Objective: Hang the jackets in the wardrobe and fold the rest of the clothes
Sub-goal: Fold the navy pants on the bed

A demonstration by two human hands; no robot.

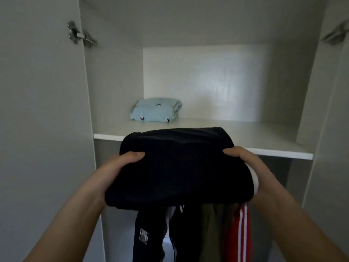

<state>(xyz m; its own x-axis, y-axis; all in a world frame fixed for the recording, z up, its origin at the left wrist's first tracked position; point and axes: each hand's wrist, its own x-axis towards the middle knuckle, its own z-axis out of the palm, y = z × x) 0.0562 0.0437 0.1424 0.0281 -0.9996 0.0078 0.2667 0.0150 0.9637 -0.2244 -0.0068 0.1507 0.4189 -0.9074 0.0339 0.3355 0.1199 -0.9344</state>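
A person's left hand point(120, 163) and right hand point(243, 159) clasp a folded black garment point(175, 163) by its sides, thumbs on top, at the front lip of the wardrobe shelf point(264, 148). Farther back on the shelf lies a folded pale-blue garment point(156, 110); below the shelf hang jackets point(207, 233). Pushed in too low, the bundle could snag the lip and come unfolded. The fingers underneath are hidden, the rail is unseen, and the jackets are cut off below.
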